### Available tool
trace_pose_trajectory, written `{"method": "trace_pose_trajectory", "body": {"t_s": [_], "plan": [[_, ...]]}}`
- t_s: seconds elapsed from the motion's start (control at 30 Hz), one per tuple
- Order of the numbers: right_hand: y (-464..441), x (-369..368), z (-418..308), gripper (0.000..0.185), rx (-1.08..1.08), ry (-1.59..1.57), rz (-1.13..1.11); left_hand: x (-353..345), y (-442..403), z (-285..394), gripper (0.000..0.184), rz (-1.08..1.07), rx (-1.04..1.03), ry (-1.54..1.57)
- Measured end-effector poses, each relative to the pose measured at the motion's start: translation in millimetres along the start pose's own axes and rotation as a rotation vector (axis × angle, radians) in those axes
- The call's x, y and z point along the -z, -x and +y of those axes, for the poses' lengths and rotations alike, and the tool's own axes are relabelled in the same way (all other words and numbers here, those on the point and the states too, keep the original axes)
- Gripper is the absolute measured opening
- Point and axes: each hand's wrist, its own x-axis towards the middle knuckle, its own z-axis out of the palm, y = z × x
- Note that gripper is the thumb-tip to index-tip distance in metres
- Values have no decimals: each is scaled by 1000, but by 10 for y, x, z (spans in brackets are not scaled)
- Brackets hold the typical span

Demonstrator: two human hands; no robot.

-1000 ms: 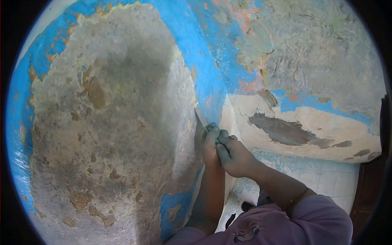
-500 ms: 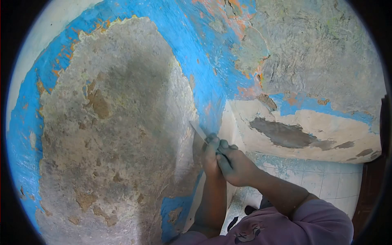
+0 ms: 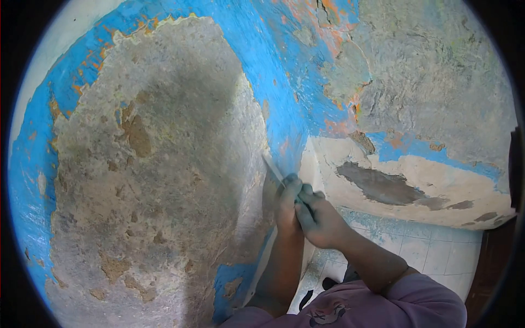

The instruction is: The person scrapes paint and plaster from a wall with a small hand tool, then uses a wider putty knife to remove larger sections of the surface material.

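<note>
Both of my hands are wrapped round the handle of a scraper (image 3: 273, 168), whose narrow pale blade points up and left. My left hand (image 3: 289, 205) is closed on it nearer the blade, and my right hand (image 3: 324, 220) grips from the right, pressed against the left. The blade tip meets the wall at the boundary between blue paint (image 3: 270, 60) and bare grey plaster (image 3: 180, 142). Most of the handle is hidden inside my fingers.
Right of the corner, another wall (image 3: 432, 71) has rough grey plaster above a cream band (image 3: 465, 175) with dark patches. Below lies a dusty tiled floor (image 3: 413, 254). A dark brown panel (image 3: 489, 262) stands at the far right. A blue patch (image 3: 229, 287) remains low on the wall.
The scraper's tip has shifted slightly right and up along the paint edge, with both hands still gripping it. The view has also shifted a little.
</note>
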Motion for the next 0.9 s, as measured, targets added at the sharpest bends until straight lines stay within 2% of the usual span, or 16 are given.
{"method": "trace_pose_trajectory", "body": {"t_s": [0.07, 0.17, 0.3, 0.4, 0.5, 0.6, 0.67, 0.7, 0.77, 0.9], "plan": [[61, -19, -34, 27, 87, 7, 8, 111, 32, -34, 18, -7, -18, 26], [-82, -26, 69, 28, -7, 42, -48, 162, -99, -12, 17, -23, 43, 26], [-3, -29, 30, 27, 46, -3, 22, 196, -94, -55, 15, -13, 59, 12], [7, -29, 22, 28, 80, 10, 25, 134, -47, -29, 15, 19, -4, 23], [-78, -18, -4, 25, -23, 34, -38, 190, -147, -38, 16, 14, 24, 46], [-2, -54, 76, 23, 25, -4, 52, 134, -84, -65, 17, 37, 15, 15], [54, -106, 87, 21, 162, 13, 121, 156, -4, -49, 17, 28, 20, 19], [19, -94, 75, 21, 151, 16, 117, 178, -45, -43, 17, 35, 27, 24], [-38, -70, 49, 22, -41, -5, -2, 249, -122, -49, 17, 34, 25, 12], [27, -98, 130, 23, 29, -34, 39, 255, -46, -64, 16, 53, 94, -61]]}}
